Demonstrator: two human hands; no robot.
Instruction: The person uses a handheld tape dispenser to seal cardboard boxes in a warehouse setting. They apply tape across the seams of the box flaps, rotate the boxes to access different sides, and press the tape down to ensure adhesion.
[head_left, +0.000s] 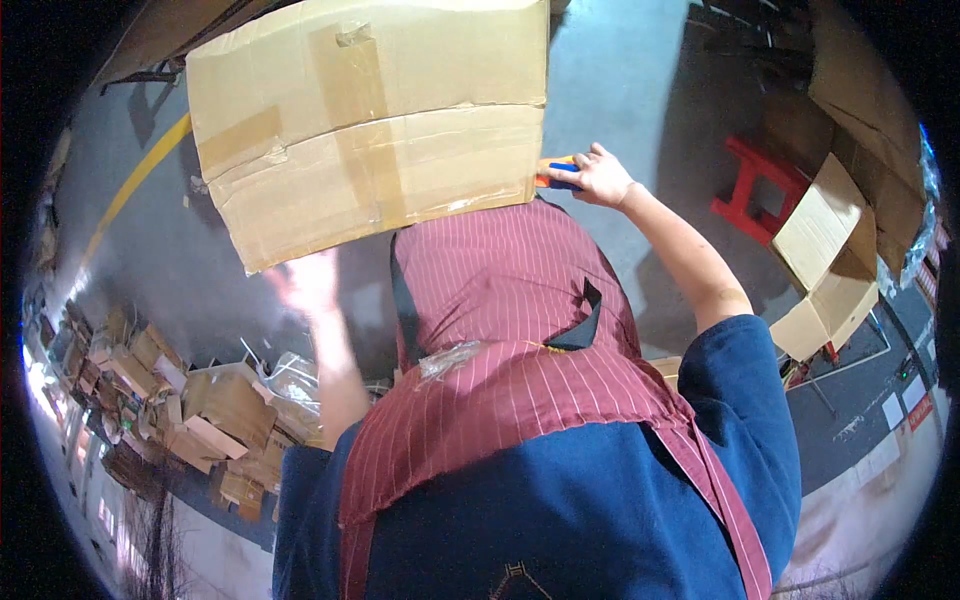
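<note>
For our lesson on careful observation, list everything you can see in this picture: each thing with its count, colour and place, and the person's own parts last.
cardboard box: one, brown with tape strips, held up at top centre
cutter: one, orange and blue, at the box's right edge, in the right hand
stool: one, red, on the floor at right
open carton: one, brown, right of the stool
flattened cardboard pile: many pieces, brown, lower left
floor line: one, yellow, upper left
apron: one, maroon with pale stripes, centre
blue top: one, bottom centre
left hand: blurred, below the box's lower left corner
right hand: gripping the cutter
</note>
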